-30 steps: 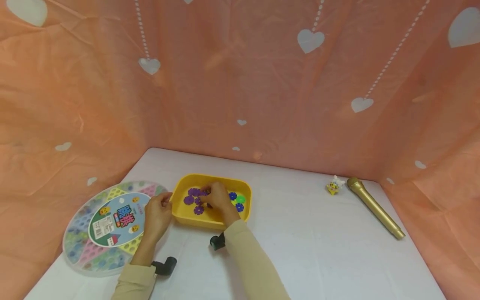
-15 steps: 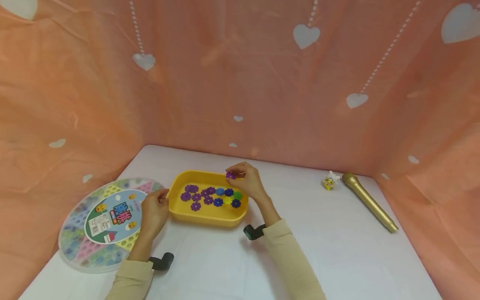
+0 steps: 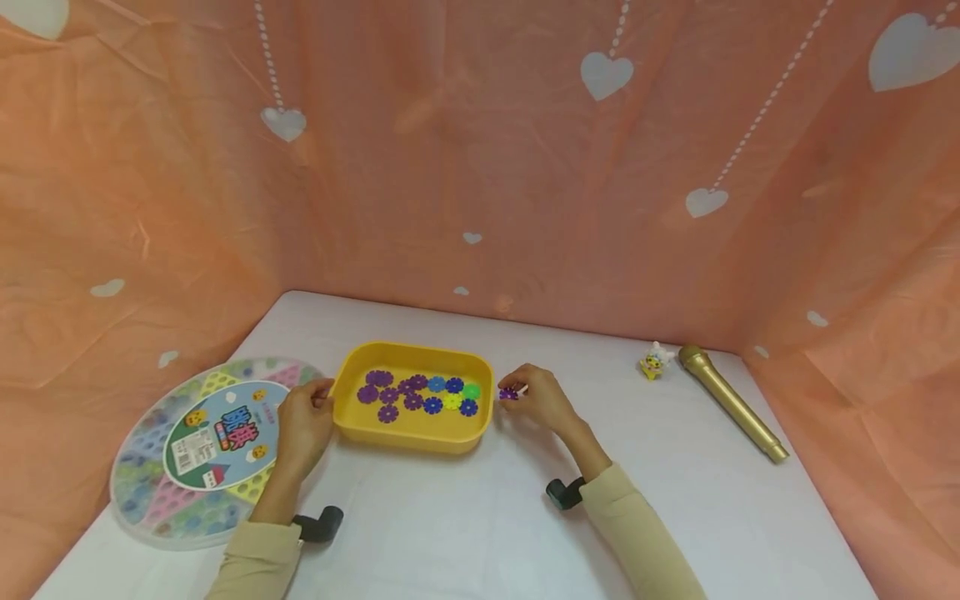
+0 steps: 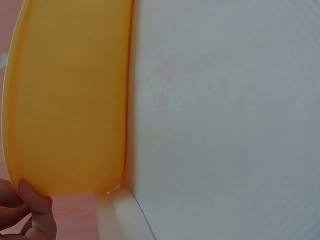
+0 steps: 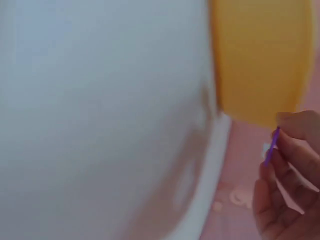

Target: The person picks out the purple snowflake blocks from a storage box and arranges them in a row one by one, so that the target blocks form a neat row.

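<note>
A shallow yellow tray (image 3: 411, 442) stands on the table, holding several flower-shaped plastic discs: purple discs (image 3: 388, 396) towards the left, blue, green and yellow ones towards the right. My left hand (image 3: 303, 427) pinches the tray's left end, thumb and finger at its rim in the left wrist view. Just outside the tray's right end, my right hand (image 3: 549, 404) pinches one purple snowflake disc (image 3: 508, 393). That disc (image 5: 272, 145) appears edge-on between thumb and fingers in the right wrist view, with the tray wall beside it.
A round Chinese checkers set (image 3: 225, 442) lies left of the tray, partly behind my left forearm. Towards the back right are a small toy figure (image 3: 655, 362) and a gold microphone (image 3: 735, 404). A pink cloth (image 3: 480, 167) hangs behind the table.
My right hand has lifted a purple disc out of the tray and carried it right, over the rim, then lower beside the tray. My left hand keeps its hold on the tray.
</note>
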Tool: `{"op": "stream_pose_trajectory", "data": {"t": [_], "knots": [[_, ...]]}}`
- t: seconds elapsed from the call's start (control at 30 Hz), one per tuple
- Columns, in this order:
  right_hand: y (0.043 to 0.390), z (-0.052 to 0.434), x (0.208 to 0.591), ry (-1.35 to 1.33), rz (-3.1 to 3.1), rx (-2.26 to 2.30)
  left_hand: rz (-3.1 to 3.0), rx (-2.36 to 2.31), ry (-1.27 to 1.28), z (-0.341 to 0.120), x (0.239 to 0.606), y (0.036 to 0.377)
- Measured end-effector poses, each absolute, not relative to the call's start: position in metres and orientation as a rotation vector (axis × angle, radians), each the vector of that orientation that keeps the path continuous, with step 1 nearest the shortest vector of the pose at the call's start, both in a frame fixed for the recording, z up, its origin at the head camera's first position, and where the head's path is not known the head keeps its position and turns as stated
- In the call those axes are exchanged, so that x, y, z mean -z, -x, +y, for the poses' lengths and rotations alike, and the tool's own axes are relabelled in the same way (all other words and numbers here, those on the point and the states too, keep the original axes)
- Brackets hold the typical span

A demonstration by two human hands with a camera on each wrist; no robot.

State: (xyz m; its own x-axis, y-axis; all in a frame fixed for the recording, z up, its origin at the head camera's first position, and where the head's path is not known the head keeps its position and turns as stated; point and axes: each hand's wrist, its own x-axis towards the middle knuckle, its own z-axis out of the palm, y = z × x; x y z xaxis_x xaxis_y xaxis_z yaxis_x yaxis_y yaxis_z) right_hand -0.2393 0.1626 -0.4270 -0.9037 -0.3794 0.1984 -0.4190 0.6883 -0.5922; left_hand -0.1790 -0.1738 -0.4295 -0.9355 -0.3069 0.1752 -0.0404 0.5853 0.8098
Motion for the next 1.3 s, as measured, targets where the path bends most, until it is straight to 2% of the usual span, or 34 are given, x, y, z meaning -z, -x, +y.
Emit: {"op": "stream_pose_trajectory", "data": {"t": [0.33, 0.6, 1.3], "knots": [[0.218, 0.161, 0.447, -0.777, -2.980, -0.916, -2.533, 1.307, -0.296, -0.175, 0.427, 0.178], [0.216, 0.168, 0.453, -0.857, -2.991, -0.960, -2.531, 1.293, -0.297, -0.176, 0.428, 0.179], [0.210, 0.180, 0.474, -0.791, -2.876, -1.158, -2.551, 1.343, -0.318, -0.174, 0.427, 0.179]]}}
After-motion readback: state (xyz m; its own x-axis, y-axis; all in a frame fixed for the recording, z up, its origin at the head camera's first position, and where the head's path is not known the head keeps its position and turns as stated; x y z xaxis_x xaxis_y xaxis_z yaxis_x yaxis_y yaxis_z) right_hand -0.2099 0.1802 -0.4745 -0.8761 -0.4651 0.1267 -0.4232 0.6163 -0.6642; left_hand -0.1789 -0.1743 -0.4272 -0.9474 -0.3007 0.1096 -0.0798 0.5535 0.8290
